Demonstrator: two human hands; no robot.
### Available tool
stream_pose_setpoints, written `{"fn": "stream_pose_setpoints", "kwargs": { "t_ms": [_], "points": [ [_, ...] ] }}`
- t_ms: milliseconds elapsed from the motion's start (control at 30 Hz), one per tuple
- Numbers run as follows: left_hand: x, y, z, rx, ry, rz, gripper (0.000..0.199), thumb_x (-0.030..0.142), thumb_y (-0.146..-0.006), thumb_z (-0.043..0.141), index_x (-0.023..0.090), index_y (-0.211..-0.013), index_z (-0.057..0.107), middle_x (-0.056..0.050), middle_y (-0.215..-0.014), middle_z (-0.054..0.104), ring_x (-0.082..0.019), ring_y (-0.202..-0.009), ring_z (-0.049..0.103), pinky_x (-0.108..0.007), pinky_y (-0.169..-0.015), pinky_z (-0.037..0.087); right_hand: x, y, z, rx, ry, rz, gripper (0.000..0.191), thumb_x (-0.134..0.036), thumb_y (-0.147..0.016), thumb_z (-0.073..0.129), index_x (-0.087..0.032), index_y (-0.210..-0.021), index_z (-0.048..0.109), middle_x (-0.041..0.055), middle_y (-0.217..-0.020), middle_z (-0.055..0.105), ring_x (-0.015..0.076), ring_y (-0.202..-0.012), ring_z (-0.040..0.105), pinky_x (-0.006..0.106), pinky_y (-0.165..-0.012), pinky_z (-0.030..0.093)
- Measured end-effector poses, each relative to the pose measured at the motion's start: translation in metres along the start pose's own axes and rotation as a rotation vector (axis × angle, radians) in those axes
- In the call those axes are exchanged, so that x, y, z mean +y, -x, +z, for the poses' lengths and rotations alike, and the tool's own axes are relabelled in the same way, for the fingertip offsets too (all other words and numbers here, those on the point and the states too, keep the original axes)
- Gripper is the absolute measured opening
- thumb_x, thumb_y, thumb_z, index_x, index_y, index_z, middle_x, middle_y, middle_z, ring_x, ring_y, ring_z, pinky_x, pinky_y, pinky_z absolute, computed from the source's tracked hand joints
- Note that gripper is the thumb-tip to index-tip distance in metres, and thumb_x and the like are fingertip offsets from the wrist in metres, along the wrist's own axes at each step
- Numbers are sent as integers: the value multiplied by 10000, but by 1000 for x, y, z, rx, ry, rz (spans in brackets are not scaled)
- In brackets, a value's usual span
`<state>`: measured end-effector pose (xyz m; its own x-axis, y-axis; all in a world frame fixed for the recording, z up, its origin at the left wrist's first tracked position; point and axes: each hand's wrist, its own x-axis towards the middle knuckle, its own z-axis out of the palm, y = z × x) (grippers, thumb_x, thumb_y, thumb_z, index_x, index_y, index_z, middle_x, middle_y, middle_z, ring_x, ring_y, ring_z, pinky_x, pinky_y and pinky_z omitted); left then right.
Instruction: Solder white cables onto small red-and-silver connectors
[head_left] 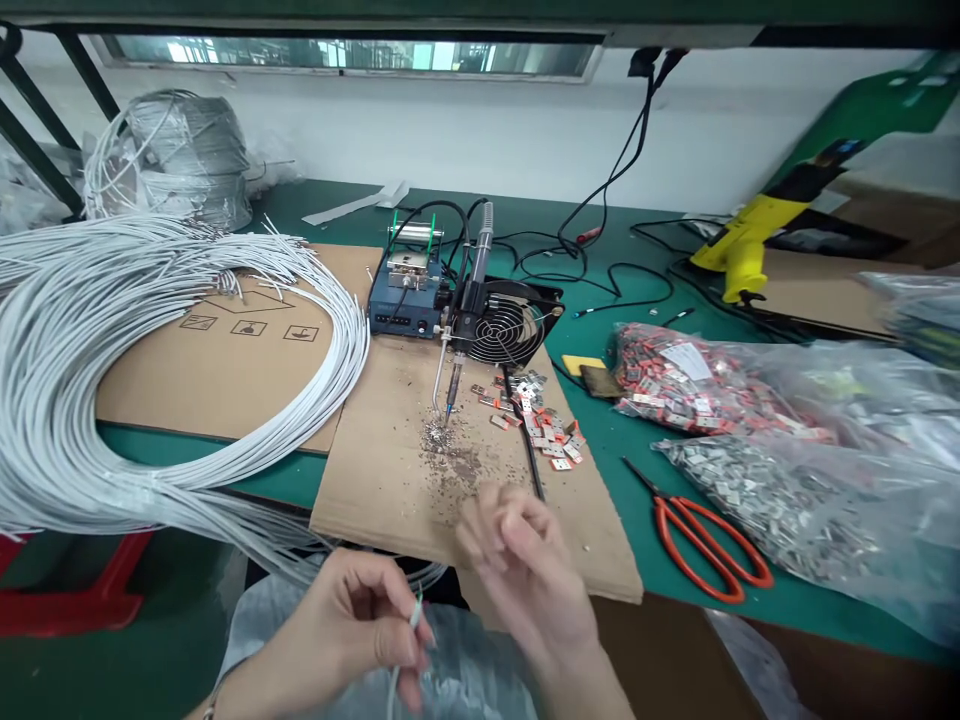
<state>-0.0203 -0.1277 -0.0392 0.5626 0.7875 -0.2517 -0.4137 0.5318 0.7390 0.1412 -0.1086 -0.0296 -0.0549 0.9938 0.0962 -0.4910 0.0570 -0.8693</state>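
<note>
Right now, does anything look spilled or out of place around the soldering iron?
Yes: dark crumbs and silvery bits lie scattered on the cardboard beneath the soldering iron's tip, loose rather than contained.

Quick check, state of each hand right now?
Left hand: grip closed, fingers pinching a white cable near its end.
Right hand: blurred, fingers curled; whether it holds anything can't be told.
</note>
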Motion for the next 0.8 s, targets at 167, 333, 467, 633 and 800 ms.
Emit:
{"fn": "stream_pose_setpoints", "kwargs": {
  "t_ms": [167,333,467,633,800],
  "points": [
    [4,-1,3,135,-157,-30,349,347,-571,781,119,-593,517,24,-528,573,-58,-337,511,-128,-337,351,-24,-1,-5,-267,589,137,103,-181,-645,716,-162,-744,699,12,-624,587,118,-536,434,239,-490,322],
    [2,-1,5,164,-330,-102,360,394,-598,749,124,-580,512,65,-421,450,-39,-333,421,-142,-350,346,-32,2,3,-401,886,190,52,-125,-684,634,-160,-647,642,-11,-586,576,112,-548,455,228,-510,330],
    [2,-2,7,162,-323,-94,371,416,-606,736,130,-586,502,60,-429,459,-51,-345,446,-148,-361,347,-22,5,1,-317,793,201,150,-199,-701,627,-156,-569,569,-33,-512,477,97,-488,384,222,-461,290],
    [4,-4,9,160,-264,-33,390,406,-595,750,131,-560,476,57,-463,484,-68,-382,513,-150,-399,369,-2,10,2,-180,471,177,236,-288,-703,623,-170,-552,485,-46,-495,406,92,-468,327,222,-429,261],
    [8,-6,8,77,-233,-101,353,431,-623,727,110,-632,581,-14,-577,622,-109,-482,594,-194,-494,436,-6,9,2,-222,525,212,213,-287,-693,638,-157,-565,528,-43,-481,432,82,-437,337,217,-417,271]
  ]
}}
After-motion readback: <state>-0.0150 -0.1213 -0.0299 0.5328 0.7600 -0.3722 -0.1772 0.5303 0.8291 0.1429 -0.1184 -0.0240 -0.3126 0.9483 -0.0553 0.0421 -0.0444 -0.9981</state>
